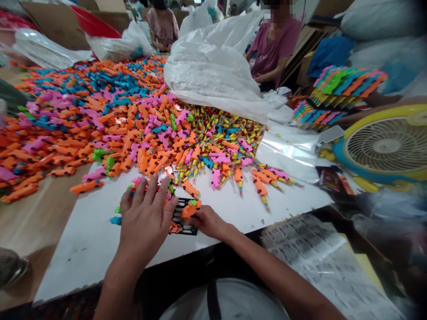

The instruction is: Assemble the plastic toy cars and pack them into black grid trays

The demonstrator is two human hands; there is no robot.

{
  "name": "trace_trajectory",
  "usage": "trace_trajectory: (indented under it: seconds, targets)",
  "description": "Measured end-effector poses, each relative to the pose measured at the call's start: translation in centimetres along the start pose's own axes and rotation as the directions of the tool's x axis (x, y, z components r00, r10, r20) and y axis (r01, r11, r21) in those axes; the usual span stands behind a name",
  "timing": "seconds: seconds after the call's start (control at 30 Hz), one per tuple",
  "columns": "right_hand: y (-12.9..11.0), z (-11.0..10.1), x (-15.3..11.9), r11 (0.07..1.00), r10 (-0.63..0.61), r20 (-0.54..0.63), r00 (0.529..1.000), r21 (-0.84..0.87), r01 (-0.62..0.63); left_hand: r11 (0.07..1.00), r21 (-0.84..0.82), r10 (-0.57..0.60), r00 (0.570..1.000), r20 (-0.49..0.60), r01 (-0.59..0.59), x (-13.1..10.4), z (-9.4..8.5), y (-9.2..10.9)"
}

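Left hand [145, 211], lower centre-left of frame: palm down, fingers spread wide, lying over the left part of a black slotted rack [191, 231] and some small toys. Can't tell whether its palm presses on them. A blue toy [115, 220] pokes out just left of it.

Right hand [207, 221], just right of centre-bottom: fingers narrow, pinching an orange toy car [191, 210] with a bit of green on top. Car is at the rack's right end, over the slots. More orange shows in the rack, between the hands; detail too small to read.

Rack lies on a white board [90, 240] on the counter [50, 213]. Another orange toy car [191, 189] lies loose just above the rack.

Big heap of toy cars [110, 129], mostly orange with pink, blue and some green, fills left and upper centre. Yellow-and-clear sticks [227, 122] are heaped at its right edge, under the lip of a white plastic bag [213, 66].

Upper right: stacked multicoloured toys [348, 86], yellow-and-blue fan [387, 146] below them. Printed sheets [310, 253] lower right. Two co-workers at top: one upper centre-left [163, 26], one in a purple top [276, 49] right of the bag.
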State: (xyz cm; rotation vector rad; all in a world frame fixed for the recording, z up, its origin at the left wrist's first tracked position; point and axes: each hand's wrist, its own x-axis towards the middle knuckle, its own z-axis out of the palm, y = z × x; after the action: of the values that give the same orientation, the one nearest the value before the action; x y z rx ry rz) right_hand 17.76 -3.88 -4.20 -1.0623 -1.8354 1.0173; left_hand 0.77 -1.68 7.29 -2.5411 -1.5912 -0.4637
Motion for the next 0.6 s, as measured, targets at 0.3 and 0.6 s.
trace_trajectory:
  seconds: [0.3,0.6]
  targets:
    - [-1.4,-2.0,3.5,0.948,-0.076,0.408,0.910,-0.252,0.193,0.997,0.080,0.007,0.999,0.037,-0.010,0.3,0.1,0.0]
    - [-1.1,-1.7,3.9,0.970,-0.057,0.414,0.909,-0.192,0.148,0.994,0.106,0.009,0.998,0.060,-0.015,0.3,0.0,0.0]
